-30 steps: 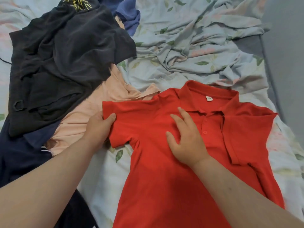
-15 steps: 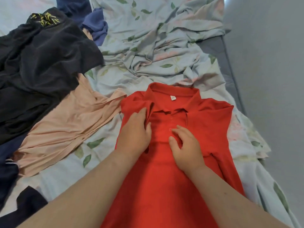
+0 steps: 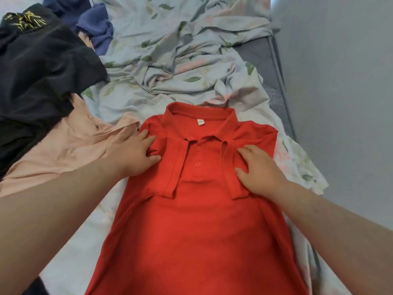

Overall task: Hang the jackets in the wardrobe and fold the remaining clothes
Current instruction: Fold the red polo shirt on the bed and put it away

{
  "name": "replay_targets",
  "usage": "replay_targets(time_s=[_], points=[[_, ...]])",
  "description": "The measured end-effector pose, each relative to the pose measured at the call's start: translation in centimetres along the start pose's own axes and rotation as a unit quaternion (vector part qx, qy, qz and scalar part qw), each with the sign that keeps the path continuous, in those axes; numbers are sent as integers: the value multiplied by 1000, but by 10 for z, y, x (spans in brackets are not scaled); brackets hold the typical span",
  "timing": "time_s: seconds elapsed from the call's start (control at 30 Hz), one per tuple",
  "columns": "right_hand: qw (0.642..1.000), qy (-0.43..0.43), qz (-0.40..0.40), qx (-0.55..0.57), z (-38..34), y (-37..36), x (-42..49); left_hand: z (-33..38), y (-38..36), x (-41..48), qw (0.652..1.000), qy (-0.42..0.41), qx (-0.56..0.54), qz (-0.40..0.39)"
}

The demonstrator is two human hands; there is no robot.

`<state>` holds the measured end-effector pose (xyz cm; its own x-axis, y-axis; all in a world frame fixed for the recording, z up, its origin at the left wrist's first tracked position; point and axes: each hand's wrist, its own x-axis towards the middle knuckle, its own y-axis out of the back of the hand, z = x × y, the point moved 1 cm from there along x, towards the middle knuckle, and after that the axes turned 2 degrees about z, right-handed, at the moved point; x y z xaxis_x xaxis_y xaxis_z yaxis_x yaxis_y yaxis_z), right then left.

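Both sleeves of the red polo shirt [image 3: 191, 220] now lie folded in over its chest, and the hands have spread from the middle to the shoulders since half a second ago. That shirt lies face up on the floral bedsheet [image 3: 170, 50], collar away from the person, two buttons showing on the placket. Left hand [image 3: 136, 155] presses flat on the folded left shoulder, fingers fairly straight, gripping nothing; right hand [image 3: 258, 169] rests on the right one, fingers slightly curled against the sleeve hem, apparently pressing rather than pinching. Hands are well apart. To do this step well, I judge the side folds should be smoothed straight downward so both edges run parallel, then the hem brought up to the collar in one even fold. A small white label [image 3: 200, 122] sits inside the collar; its print is too small to read. Yellow marks on the black garment [image 3: 42, 67] at upper left are also illegible. A peach garment [image 3: 70, 145] lies just beside the shirt
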<state>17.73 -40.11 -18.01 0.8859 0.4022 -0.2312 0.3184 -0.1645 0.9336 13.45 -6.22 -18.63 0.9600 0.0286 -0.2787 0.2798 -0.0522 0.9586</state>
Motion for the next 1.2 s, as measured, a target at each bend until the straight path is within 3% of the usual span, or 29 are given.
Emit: replay_targets(time_s=[0.07,0.13,0.2,0.27,0.37,0.4,0.47,0.53,0.6,0.67,0.9,1.2], points=[[997,14,-19,-79,3,-20,-10,4,-21,1,998,25,-58,-13],[994,14,6,-108,0,-31,-17,10,-31,-3,979,41,-191,51],[995,5,30,-97,-3,-34,-18,13,-28,-14,916,109,-349,166],[995,0,39,-93,-3,-35,-18,10,-23,-22,846,192,-425,259],[995,2,36,-92,-2,-38,-18,12,-18,-27,829,224,-438,268],[995,3,35,-88,-2,-38,-17,15,-14,-28,832,233,-422,276],[997,-1,40,-71,-5,-35,-16,30,-3,-31,872,204,-316,314],[997,-11,61,-39,-7,-33,-23,50,-2,-34,917,90,-225,317],[997,3,66,-47,-7,-38,-35,61,-16,-40,956,7,-189,224],[995,12,47,-84,-6,-46,-46,64,-37,-50,984,7,-147,100],[994,-14,60,-86,-7,-53,-47,63,-48,-62,990,21,-126,61],[997,-44,58,-16,-29,-83,-183,110,-88,-249,982,114,-149,32]])
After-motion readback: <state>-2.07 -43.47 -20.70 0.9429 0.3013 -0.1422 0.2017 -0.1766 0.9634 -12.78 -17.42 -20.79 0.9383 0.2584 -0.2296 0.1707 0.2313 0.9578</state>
